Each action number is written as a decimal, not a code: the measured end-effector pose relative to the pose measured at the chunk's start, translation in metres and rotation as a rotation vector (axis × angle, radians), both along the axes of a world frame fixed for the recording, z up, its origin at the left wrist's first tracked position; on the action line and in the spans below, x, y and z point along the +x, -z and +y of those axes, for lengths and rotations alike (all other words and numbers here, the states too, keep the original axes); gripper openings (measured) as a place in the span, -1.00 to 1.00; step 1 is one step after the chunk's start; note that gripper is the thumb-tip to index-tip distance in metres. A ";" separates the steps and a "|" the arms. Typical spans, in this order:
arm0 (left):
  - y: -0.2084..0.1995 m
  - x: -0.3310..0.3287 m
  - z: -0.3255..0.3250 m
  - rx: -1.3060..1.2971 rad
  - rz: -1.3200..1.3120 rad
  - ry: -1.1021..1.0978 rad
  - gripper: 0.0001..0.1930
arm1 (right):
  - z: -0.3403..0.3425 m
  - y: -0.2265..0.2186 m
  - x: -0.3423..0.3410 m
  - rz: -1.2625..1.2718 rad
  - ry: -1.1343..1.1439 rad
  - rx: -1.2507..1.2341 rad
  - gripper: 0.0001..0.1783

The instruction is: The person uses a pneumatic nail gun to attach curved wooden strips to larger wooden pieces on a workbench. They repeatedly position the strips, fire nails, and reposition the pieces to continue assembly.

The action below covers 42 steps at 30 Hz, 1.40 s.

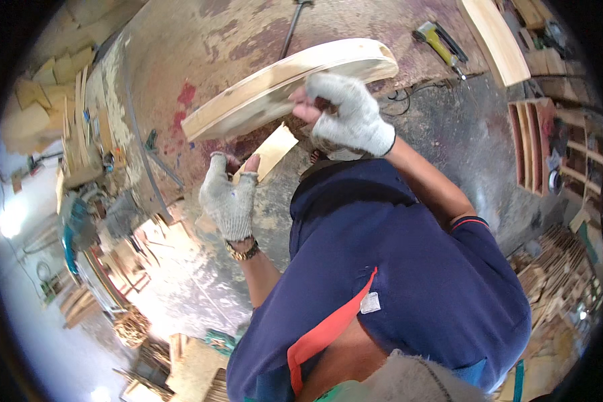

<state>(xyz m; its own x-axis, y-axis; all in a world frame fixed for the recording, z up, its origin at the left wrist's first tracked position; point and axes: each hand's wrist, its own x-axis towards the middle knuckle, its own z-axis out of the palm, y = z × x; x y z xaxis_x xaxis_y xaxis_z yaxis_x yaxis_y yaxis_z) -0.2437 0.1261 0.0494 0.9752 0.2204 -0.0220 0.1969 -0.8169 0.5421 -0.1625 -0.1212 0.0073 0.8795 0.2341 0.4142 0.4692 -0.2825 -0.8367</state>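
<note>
My left hand [229, 197], in a whitish knitted glove with bare fingertips, pinches a flat, pale yellow strip [273, 154] between thumb and fingers. The strip slants up toward the right; I cannot tell whether it is thin wood or stiff paper. Just beyond it, a thick wooden piece with a curved edge [288, 75] lies on the stained worktable [241, 30]. My right hand [352, 115], gloved the same way, is at the near side of that curved piece. Its fingers are curled in, and whatever they may hold is hidden.
A yellow and black hand tool [437, 47] and a metal rod [292, 30] lie on the worktable. A plank [494, 40] sticks out at the far right, above a wooden rack [532, 144]. On the left are a teal power saw [72, 231] and scattered wood offcuts [144, 258].
</note>
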 end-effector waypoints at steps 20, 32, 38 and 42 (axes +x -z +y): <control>-0.036 0.103 -0.294 0.585 0.169 0.891 -0.55 | -0.226 0.141 -0.029 0.232 0.034 0.009 -0.39; 0.009 0.149 -0.306 0.795 0.119 0.883 -0.59 | -0.238 0.223 0.045 0.356 0.109 0.121 -0.44; 0.037 0.161 -0.295 0.842 0.083 0.840 -0.58 | -0.231 0.262 0.068 0.427 -0.013 0.191 -0.35; 0.046 0.157 -0.284 0.853 -0.034 0.833 -0.53 | -0.232 0.276 0.069 0.409 -0.061 0.171 -0.37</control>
